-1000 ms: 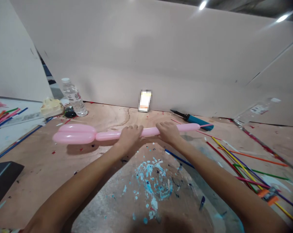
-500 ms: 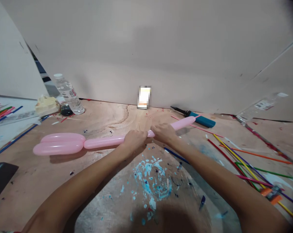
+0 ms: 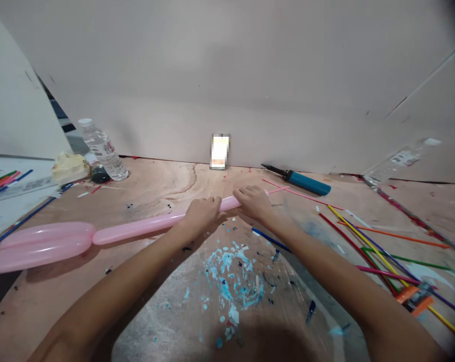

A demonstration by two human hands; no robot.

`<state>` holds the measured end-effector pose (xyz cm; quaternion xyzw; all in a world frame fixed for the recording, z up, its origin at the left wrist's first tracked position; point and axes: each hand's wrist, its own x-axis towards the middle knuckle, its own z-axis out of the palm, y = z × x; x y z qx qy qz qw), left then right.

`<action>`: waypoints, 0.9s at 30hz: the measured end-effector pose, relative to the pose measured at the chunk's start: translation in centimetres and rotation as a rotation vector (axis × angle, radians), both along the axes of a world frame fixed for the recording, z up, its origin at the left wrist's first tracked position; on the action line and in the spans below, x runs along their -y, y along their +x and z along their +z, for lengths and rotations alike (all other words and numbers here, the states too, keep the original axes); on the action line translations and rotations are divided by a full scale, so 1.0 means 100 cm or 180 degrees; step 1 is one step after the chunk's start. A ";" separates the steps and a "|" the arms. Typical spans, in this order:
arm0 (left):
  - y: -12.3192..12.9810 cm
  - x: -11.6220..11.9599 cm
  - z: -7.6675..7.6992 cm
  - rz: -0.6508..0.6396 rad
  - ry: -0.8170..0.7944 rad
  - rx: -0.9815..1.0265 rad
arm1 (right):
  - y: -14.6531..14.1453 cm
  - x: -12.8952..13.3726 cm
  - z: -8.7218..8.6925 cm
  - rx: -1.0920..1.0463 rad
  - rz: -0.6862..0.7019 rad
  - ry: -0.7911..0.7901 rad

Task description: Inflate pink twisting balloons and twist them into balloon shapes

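At the far left, several thin coloured strips (image 3: 3,185) lie together on a white surface. Nearer, the pink balloon (image 3: 137,229) begins at the left edge; its left part is two thick lobes side by side, joined at a narrow pinch, and from there a slim length goes to the right and a little farther away, above the table (image 3: 152,173). Behind the lobes, at the far left, there are a pale yellow lump (image 3: 71,168), a small dark object (image 3: 99,174) and a tilted clear bottle (image 3: 103,151).

In the middle, the left hand (image 3: 203,215) has its fingers closed around the slim length. Beyond it, a small bright panel with blurred content (image 3: 220,152) stands close to the far wall (image 3: 250,95). On the near side, light blue flecks (image 3: 233,315) are scattered.

Just to the right, the right hand (image 3: 253,202) has its fingers closed around the balloon near its thin tail. Farther right lies a blue pump (image 3: 308,183) with black nozzle. At the right, long thin strips (image 3: 371,244) cross each other beside an orange and dark object (image 3: 415,298); behind, another clear bottle (image 3: 399,162) is tilted.
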<state>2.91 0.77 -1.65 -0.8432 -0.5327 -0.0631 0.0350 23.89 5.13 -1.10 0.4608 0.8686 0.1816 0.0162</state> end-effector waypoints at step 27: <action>-0.053 -0.007 0.012 0.0365 0.0284 -0.0322 | 0.057 0.012 0.010 -0.0326 -0.0696 -0.0105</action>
